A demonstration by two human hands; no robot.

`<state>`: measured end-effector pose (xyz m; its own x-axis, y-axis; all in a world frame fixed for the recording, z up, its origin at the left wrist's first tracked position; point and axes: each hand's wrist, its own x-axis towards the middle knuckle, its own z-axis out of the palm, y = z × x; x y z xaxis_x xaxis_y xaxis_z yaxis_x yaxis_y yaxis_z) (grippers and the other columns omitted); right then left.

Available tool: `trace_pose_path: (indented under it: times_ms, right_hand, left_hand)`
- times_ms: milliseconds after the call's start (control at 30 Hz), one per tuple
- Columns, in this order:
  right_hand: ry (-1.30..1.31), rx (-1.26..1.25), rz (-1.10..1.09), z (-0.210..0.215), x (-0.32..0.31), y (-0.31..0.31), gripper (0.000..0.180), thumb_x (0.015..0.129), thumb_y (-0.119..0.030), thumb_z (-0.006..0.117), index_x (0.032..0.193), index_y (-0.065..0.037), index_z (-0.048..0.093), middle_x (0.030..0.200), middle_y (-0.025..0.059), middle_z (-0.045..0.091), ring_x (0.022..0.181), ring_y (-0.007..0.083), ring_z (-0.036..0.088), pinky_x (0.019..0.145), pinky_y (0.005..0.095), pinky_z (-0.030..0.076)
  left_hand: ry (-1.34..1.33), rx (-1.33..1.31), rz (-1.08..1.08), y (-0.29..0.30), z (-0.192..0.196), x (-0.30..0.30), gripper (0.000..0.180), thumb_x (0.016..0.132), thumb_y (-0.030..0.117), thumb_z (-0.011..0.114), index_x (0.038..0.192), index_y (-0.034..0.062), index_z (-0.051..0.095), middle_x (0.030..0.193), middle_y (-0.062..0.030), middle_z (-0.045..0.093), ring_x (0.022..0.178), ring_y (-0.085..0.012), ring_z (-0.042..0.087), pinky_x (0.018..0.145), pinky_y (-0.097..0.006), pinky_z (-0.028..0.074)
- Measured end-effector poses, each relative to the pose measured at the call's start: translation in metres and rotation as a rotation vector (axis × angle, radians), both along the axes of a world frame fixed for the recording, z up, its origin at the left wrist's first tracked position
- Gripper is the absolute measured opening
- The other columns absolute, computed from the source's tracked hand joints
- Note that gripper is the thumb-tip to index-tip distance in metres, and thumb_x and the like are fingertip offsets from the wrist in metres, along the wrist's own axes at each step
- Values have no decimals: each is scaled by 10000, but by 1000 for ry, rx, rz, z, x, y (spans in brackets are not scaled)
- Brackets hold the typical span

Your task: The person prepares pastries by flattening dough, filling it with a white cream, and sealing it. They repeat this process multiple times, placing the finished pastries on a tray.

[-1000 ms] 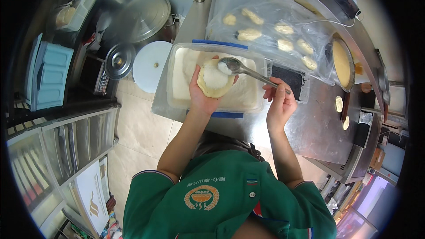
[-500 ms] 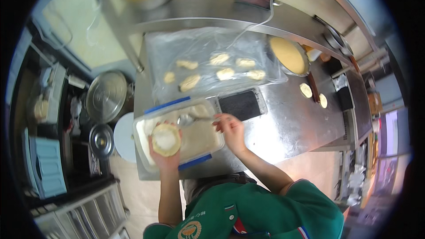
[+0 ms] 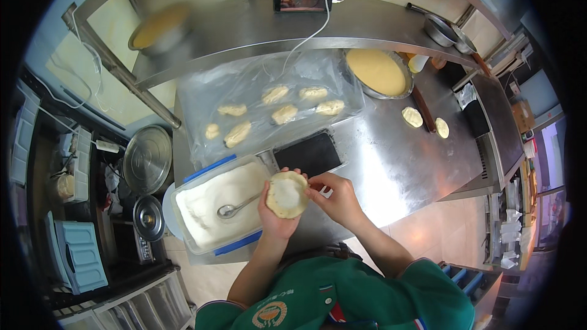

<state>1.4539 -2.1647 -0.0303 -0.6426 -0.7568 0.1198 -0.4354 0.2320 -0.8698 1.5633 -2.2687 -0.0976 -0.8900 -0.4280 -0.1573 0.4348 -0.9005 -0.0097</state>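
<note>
A left hand (image 3: 279, 225), palm up, holds a pale, round, flat disc of dough (image 3: 286, 210) near the middle of the tabletop's near edge, to the right of the tub. Its thumb lies along the disc's left rim and its fingers curl beneath it, their tips showing past the far rim. White powder (image 3: 291, 193) is heaped in the middle of the disc. The right hand (image 3: 337, 200) reaches in from the other side, thumb and forefinger closed together on the disc's right rim, the other fingers bent.

At the near left corner of the steel tabletop (image 3: 382, 153) stands a clear plastic rectangular tub (image 3: 178, 214) with blue clips, filled with white powder. A metal spoon (image 3: 228, 211) lies in it, its handle slanting toward the left hand. Just beyond the hands is a black rectangular tray (image 3: 310, 154). Along the far left part of the tabletop, seven pale dough lumps (image 3: 284, 115) rest on a clear plastic sheet (image 3: 202, 95). By the far right corner are a round metal bowl of yellow contents (image 3: 379, 73) and a brown rolling pin (image 3: 423, 110), with a flattened dough round (image 3: 412, 117) on either side of the pin.
</note>
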Motion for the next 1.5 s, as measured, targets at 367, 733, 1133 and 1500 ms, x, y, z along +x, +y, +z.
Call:
trace_pose_path:
  times_ms: [367,733,1133,1500]
  right_hand:
    - [296,-72,-167,-11,-102,71,79,746,-45,724,794,-18,666,728,102,645,660,239,638,568,335,507]
    - [69,-52,-43,-39,-152,80,127,741,-16,706,848,-20,638,794,112,616,669,270,623,573,357,499]
    - [108,15,-64,-43,-150,59,102,794,-4,694,886,-2,650,865,119,630,680,221,639,596,294,509]
    - [243,-31,-64,-56,-145,45,127,792,9,694,912,-9,660,865,89,639,711,200,654,584,285,518]
  left_hand:
    - [-90,-15,-47,75,3,-108,451,982,389,413,1266,56,526,1319,-152,542,1242,-336,487,1070,-482,368]
    - [-168,-90,-35,97,-11,-145,475,985,401,395,1286,55,520,1323,-136,549,1222,-281,520,1042,-439,402]
    - [-215,-91,-191,72,-28,-148,505,994,379,392,1396,76,430,1330,-98,539,1225,-241,516,1051,-406,388]
    - [-189,-123,-292,56,-32,-147,467,1022,350,357,1403,88,427,1323,-80,540,1215,-207,521,1039,-388,406]
